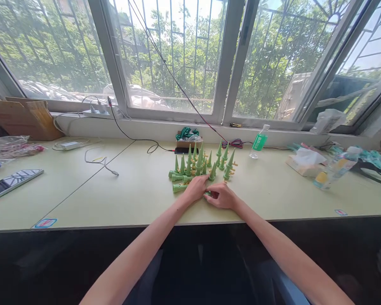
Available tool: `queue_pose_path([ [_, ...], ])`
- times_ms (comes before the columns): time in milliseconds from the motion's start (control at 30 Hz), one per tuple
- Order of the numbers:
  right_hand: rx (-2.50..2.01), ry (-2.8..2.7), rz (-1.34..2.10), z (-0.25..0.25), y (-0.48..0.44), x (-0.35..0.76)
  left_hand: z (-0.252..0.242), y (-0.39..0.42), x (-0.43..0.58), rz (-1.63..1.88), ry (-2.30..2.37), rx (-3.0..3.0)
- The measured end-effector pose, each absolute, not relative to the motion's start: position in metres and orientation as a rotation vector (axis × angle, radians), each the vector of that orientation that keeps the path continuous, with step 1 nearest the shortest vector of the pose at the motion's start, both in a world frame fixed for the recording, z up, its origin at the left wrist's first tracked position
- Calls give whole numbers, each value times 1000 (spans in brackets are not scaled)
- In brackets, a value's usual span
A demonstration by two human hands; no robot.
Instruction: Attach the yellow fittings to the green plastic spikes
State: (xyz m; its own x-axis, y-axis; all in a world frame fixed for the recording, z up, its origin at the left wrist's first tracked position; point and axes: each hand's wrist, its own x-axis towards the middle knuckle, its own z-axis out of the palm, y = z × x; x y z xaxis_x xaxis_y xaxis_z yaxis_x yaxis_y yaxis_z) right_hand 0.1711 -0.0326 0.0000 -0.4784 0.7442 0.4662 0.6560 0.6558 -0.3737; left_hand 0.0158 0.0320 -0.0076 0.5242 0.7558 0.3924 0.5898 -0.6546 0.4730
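Observation:
Several green plastic watering spikes (198,164) with small yellow valve parts stand point up in a cluster on the table. A few green pieces lie on their sides at the cluster's left, among them a tube-like one (178,188). My left hand (196,189) is closed at the cluster's front edge, its fingertips beside the base of a slightly tilted spike (213,172). What it holds is hidden. Against it, my right hand (222,196) pinches a green part (207,193) between thumb and fingers, mostly covered by the hands.
Behind the spikes are a dark phone (186,150) and a small box (189,137) with green wrapping. A labelled bottle (258,142) stands right of them; farther right are a tissue pack (306,159) and another bottle (336,169). Cables (103,163) and a tablet (11,184) lie left.

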Motion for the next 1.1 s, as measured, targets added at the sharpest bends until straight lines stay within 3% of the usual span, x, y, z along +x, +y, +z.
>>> queue_pose_path([
  [533,-1124,-2262,120,-4,-26,173,-7,34,14,923,1128,2433],
  [1100,-1301,-2139,21,-9,-14,175,-10,39,14,1269,1089,2317],
])
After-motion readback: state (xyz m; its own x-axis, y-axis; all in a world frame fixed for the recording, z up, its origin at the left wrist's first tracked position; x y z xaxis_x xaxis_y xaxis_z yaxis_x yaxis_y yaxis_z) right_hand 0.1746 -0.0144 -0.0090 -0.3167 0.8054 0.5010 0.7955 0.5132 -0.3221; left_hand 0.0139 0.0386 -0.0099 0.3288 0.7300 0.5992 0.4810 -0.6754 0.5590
